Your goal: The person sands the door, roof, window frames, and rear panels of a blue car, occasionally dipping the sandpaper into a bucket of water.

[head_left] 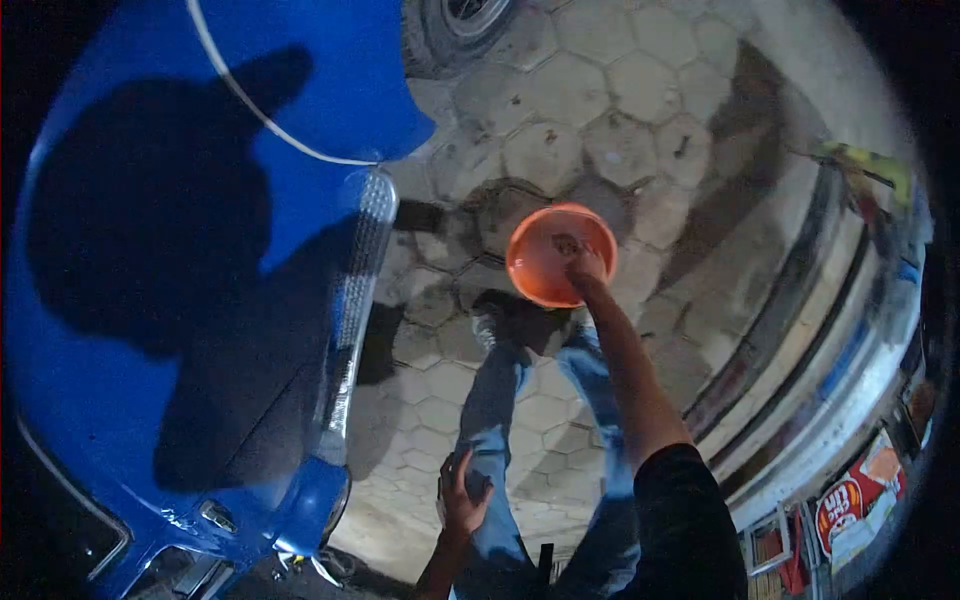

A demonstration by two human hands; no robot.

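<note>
An orange bucket (533,272) stands on the paving in front of my feet. My right hand (587,268) reaches down inside it, its fingers bent closed by a small dark patch near the bottom. What they hold, if anything, is too blurred to make out. My left hand (465,503) rests against my left leg near the knee, its thumb and fingers apart and nothing in them. Blue jeans (490,440) cover my legs, which are bent towards the bucket.
A blue car (300,400) with a ridged metal running board (362,265) is close on my left; its wheel (460,25) shows at the top. Hexagonal pavers (565,85) form the ground. Stacked long boards (790,345) and a red-and-white bag (860,500) line the right.
</note>
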